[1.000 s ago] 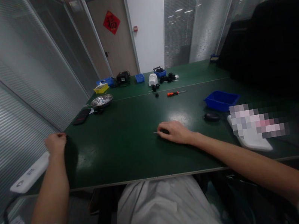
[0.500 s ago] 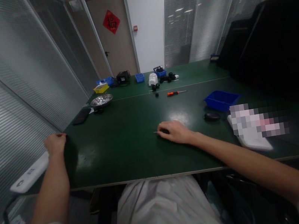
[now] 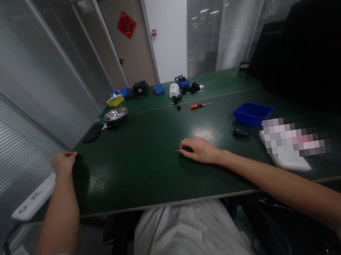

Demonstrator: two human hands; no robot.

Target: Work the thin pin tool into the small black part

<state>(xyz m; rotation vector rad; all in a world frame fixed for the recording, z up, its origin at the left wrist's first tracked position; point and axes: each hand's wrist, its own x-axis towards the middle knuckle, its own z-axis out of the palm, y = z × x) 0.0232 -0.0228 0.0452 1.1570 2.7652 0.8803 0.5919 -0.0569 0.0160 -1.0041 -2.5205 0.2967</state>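
Observation:
Above the green table (image 3: 127, 181), my right hand (image 3: 202, 150) is closed, thumb and index finger pinched on a thin metal pin (image 3: 177, 150). Only the pin's short tip sticks out to the left; the rest is hidden in the fingers. At the table's left side is my left hand (image 3: 62, 162), its fingers pressed together. What those fingers hold, if anything, I cannot make out. Just below the left hand, a white power strip (image 3: 35, 196) lies along the left edge.
A black computer mouse (image 3: 241, 133) and a blue tray (image 3: 252, 113) stand to the right, near a white pad (image 3: 287, 160) with a blurred patch. Farther back lie an orange screwdriver (image 3: 198, 106), a metal bowl (image 3: 116, 115), a black phone-like slab (image 3: 93, 132) and a yellow tray (image 3: 116, 100).
My left fingertips have shifted slightly to the right. The right hand and the pin stay in the same place.

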